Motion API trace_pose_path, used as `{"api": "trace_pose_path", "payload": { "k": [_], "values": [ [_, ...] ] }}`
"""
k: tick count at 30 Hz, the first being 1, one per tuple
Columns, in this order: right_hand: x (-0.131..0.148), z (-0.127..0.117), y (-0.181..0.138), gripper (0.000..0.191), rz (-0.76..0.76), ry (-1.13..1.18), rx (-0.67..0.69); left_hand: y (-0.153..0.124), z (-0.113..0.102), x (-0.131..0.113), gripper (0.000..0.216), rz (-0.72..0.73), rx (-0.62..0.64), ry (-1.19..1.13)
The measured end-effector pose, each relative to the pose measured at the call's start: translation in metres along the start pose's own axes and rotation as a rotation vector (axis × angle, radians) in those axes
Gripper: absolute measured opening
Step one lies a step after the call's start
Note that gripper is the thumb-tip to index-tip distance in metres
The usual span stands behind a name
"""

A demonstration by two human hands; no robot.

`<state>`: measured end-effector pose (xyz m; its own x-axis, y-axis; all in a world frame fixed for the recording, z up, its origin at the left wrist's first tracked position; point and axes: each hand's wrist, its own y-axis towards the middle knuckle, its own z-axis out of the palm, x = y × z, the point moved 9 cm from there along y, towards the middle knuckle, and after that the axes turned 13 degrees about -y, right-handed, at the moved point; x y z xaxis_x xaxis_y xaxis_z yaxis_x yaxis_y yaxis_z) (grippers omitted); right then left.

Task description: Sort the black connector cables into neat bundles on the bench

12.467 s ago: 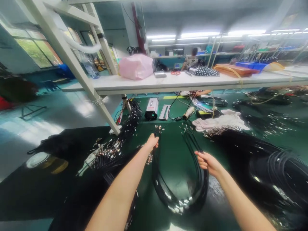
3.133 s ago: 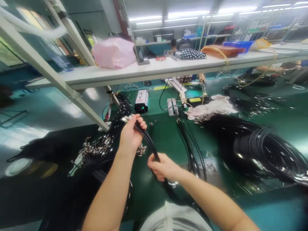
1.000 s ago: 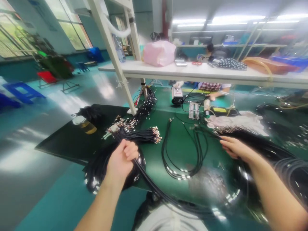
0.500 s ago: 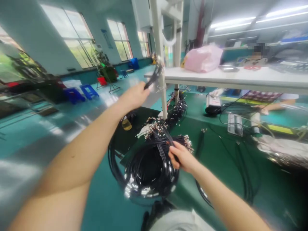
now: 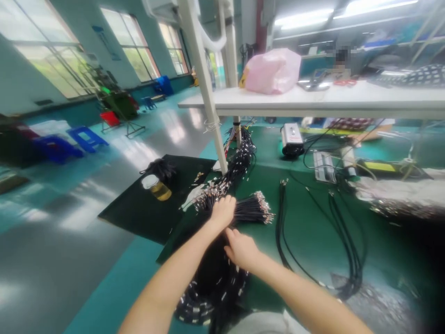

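A thick coil of black cables (image 5: 212, 287) with metal connector ends (image 5: 255, 211) lies at the left front of the green bench (image 5: 306, 218). My left hand (image 5: 223, 212) is closed on the cable bundle just behind the connectors. My right hand (image 5: 241, 249) rests on the coil right below it, fingers curled onto the cables. A few loose black cables (image 5: 342, 260) form a loop on the bench to the right.
A white post (image 5: 205, 88) carries a shelf (image 5: 313, 99) with a pink bag (image 5: 273, 70). More connector-tipped cables (image 5: 239, 155) pile by the post. A jar (image 5: 156, 188) sits on a black mat. A small device (image 5: 291, 138) and cloths (image 5: 399, 192) lie further back. Blue stools stand on the floor at left.
My left hand came down from raised near the post and closed on the bundle by its connectors. My right hand moved close under it on the coil. The view swung slightly right.
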<state>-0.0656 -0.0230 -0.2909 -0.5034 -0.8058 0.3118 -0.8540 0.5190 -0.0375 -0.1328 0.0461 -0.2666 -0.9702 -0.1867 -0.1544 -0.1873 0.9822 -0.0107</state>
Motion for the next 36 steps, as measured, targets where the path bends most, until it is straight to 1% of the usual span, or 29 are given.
{"api": "trace_pose_path", "payload": {
  "k": [2,4,8,10,12,13,14,15,17,19,20,21,22,23,24,25,26,27,29,31,32,34,36],
  "values": [
    [-0.002,0.004,0.001,0.039,-0.009,-0.018,0.001,0.004,0.004,-0.004,0.025,0.017,0.004,-0.016],
    [-0.001,0.008,0.004,0.032,-0.007,-0.035,-0.002,0.010,0.008,-0.011,0.026,0.050,0.011,-0.027],
    [0.004,0.013,0.007,0.027,0.000,-0.042,-0.015,0.017,0.025,-0.025,0.024,0.108,0.050,-0.022],
    [0.001,0.012,0.005,0.026,-0.002,-0.027,-0.012,0.018,0.033,-0.029,0.022,0.136,0.073,-0.008],
    [-0.009,0.010,-0.001,0.029,-0.026,0.024,-0.005,0.017,0.038,-0.030,0.022,0.154,0.079,0.007],
    [-0.017,0.009,-0.005,0.030,-0.032,0.060,-0.009,0.016,0.039,-0.029,0.022,0.159,0.077,0.013],
    [-0.031,0.009,-0.012,0.030,-0.002,0.080,-0.022,0.015,0.040,-0.028,0.022,0.163,0.075,0.017],
    [-0.051,0.009,-0.020,0.028,0.068,0.079,-0.041,0.014,0.040,-0.028,0.023,0.167,0.072,0.019],
    [-0.100,0.014,-0.043,0.031,0.306,0.010,-0.084,0.012,0.038,-0.028,0.022,0.172,0.065,0.019],
    [-0.146,0.026,-0.073,0.048,0.565,-0.111,-0.082,0.011,0.033,-0.031,0.020,0.177,0.045,0.018],
    [-0.162,0.034,-0.087,0.058,0.647,-0.151,-0.058,0.010,0.027,-0.035,0.020,0.182,0.019,0.012],
    [-0.174,0.043,-0.098,0.063,0.693,-0.167,-0.026,0.008,0.021,-0.041,0.023,0.193,-0.014,-0.008],
    [-0.182,0.053,-0.105,0.061,0.717,-0.168,0.009,0.006,0.015,-0.049,0.026,0.213,-0.044,-0.051],
    [-0.187,0.062,-0.111,0.052,0.725,-0.156,0.040,0.003,0.011,-0.059,0.029,0.240,-0.058,-0.125],
    [-0.190,0.069,-0.113,0.041,0.723,-0.133,0.060,0.001,0.011,-0.070,0.031,0.267,-0.044,-0.234],
    [-0.193,0.074,-0.114,0.031,0.728,-0.110,0.073,-0.002,0.015,-0.080,0.030,0.279,0.005,-0.382],
    [-0.196,0.077,-0.115,0.024,0.744,-0.092,0.079,-0.004,0.026,-0.089,0.029,0.246,0.086,-0.577],
    [-0.199,0.078,-0.115,0.020,0.764,-0.076,0.080,-0.006,0.041,-0.095,0.028,0.167,0.183,-0.789],
    [-0.204,0.077,-0.117,0.014,0.797,-0.027,0.070,-0.011,0.082,-0.105,0.029,-0.066,0.355,-1.150],
    [-0.203,0.069,-0.123,0.010,0.793,0.043,0.037,-0.013,0.120,-0.116,0.032,-0.271,0.466,-1.345],
    [-0.200,0.063,-0.129,0.009,0.778,0.075,0.009,-0.011,0.135,-0.122,0.035,-0.333,0.503,-1.396],
    [-0.189,0.049,-0.146,0.011,0.733,0.124,-0.052,-0.002,0.154,-0.134,0.041,-0.425,0.547,-1.517],
    [-0.171,0.039,-0.170,0.014,0.665,0.156,-0.112,0.014,0.160,-0.145,0.044,-0.505,0.534,-1.675]
  ]
}}
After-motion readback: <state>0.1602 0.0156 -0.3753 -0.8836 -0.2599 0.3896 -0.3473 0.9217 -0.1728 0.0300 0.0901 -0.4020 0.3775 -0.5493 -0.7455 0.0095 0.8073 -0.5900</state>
